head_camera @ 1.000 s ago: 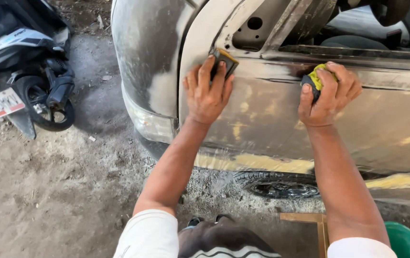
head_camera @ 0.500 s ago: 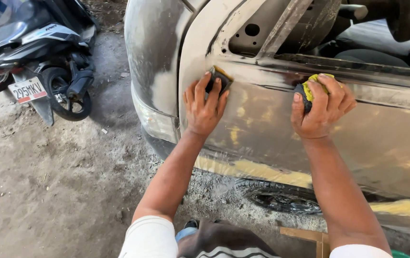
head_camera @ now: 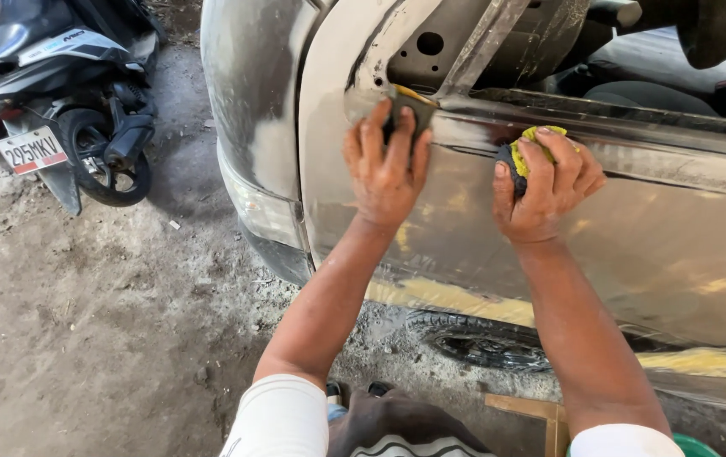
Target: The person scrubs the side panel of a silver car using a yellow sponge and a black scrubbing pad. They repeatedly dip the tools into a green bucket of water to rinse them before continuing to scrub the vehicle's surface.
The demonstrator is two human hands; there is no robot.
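Dusty grey dirt floor (head_camera: 84, 338) under you, a parked black scooter (head_camera: 58, 93) off to the left with its white number plate (head_camera: 33, 150) turned your way — and right in front, the bare, sanded silver car door panel (head_camera: 634, 245), wet and patched with yellow filler.

Your left hand (head_camera: 387, 165) has climbed since half a second ago: it was lower on the panel, and now it sits right at the top front corner, just under the open window frame (head_camera: 464, 59). Fingers flat and spread, palm pressing a dark sanding pad with a yellow edge (head_camera: 405, 103) against the metal — only its upper end shows above your fingertips.

Your right hand (head_camera: 545, 190) has shifted too, dropping a touch and closing in toward the left, so the two hands now work near each other along the door's upper crease. It's curled tight around a yellow sponge with a dark backing (head_camera: 525, 152), thumb and fingers wrapped over it, the sponge touching the panel just below the sill.

What that tells me — the stroke has reached the top corner, so the rubbing is concentrated on that edge, with the lower filler patches untouched at the moment.

Down at the bottom, your white sleeves (head_camera: 283, 415), a green bucket rim (head_camera: 693, 444) and a wooden piece (head_camera: 532, 410) by the black tyre (head_camera: 481, 343).
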